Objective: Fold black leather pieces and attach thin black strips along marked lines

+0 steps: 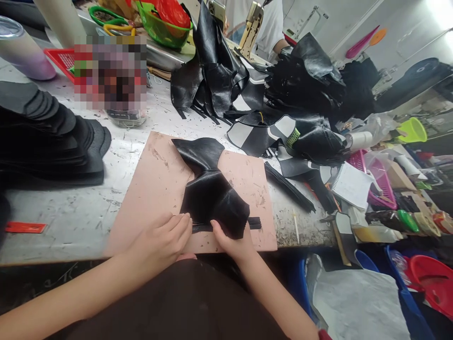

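Note:
A shiny black leather piece (215,198), narrow at its middle, lies over a pinkish board (148,189) at the table's front. My right hand (235,243) grips its near edge, thumb showing in front and the other fingers hidden beneath the leather. Under that edge runs a dark ribbed strip (255,223), its right end sticking out past the leather. My left hand (170,236) lies flat by the strip's left end, fingers stretched and close together, touching the leather's lower left corner.
Stacked black sheets (53,141) stand at the left. Black leather pieces (219,75) heap up at the back, with more black-and-white pieces (255,134) to the right. A white pen-like stick (296,228) and a notebook (352,185) lie rightward. A person (262,23) is across the table.

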Demonstrator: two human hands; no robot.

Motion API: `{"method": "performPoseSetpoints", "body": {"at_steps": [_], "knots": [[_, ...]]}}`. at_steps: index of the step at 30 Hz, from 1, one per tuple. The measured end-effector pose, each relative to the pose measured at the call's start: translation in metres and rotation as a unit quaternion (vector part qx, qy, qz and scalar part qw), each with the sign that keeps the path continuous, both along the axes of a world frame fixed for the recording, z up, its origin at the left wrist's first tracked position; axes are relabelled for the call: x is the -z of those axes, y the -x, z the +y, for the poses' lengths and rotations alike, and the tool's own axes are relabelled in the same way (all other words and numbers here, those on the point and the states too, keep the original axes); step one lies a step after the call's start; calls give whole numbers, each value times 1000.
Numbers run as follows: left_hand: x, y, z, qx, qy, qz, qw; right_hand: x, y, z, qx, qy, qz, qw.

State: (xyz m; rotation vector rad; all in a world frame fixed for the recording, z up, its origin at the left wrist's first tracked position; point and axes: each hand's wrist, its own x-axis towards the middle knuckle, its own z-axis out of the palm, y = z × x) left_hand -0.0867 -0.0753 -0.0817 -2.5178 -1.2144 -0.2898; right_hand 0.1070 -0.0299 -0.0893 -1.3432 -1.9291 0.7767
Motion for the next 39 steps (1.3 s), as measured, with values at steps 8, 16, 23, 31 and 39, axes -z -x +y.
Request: {"method": "performPoseSetpoints", "body": {"at_steps": [8, 16, 23, 31, 39], "knots": [[-1, -6, 3, -6, -8, 5, 1000, 3, -3, 0, -17, 7, -21, 1000], [5, -11, 7, -15, 4, 5, 1000, -4, -6, 2, -38, 18, -23, 999], [8, -17, 8, 18, -14, -5, 1000, -12, -14, 17, -12, 78, 6, 997], [17, -19, 7, 4, -3, -20, 1000, -13, -13, 29, -4, 98, -3, 995], [13, -22, 8, 1, -35, 16, 999, -17, -13, 31, -38, 79, -43, 995]]}}
